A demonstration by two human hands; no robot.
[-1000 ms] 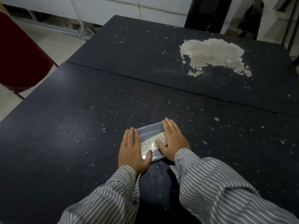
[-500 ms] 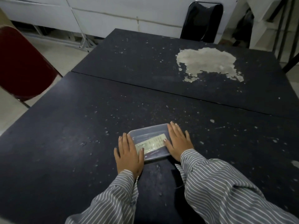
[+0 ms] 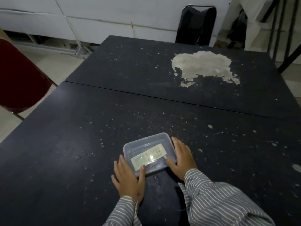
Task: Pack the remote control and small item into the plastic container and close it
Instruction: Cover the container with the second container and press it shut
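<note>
A clear plastic container with its lid on lies on the dark table, close to the near edge. Through the lid I see a white remote control lying slantwise inside. I cannot make out the small item. My left hand lies flat at the container's near left corner, thumb resting on the lid. My right hand lies flat against the right side, thumb on the lid's edge. Both hands have their fingers spread and neither lifts the container.
A large pale patch of worn paint marks the far table half, past a seam. A red chair stands at the left, a black chair at the far end.
Both hands have slid outward off the lid toward the container's sides, uncovering the lid and the remote. The view has tilted up, showing more of the room.
</note>
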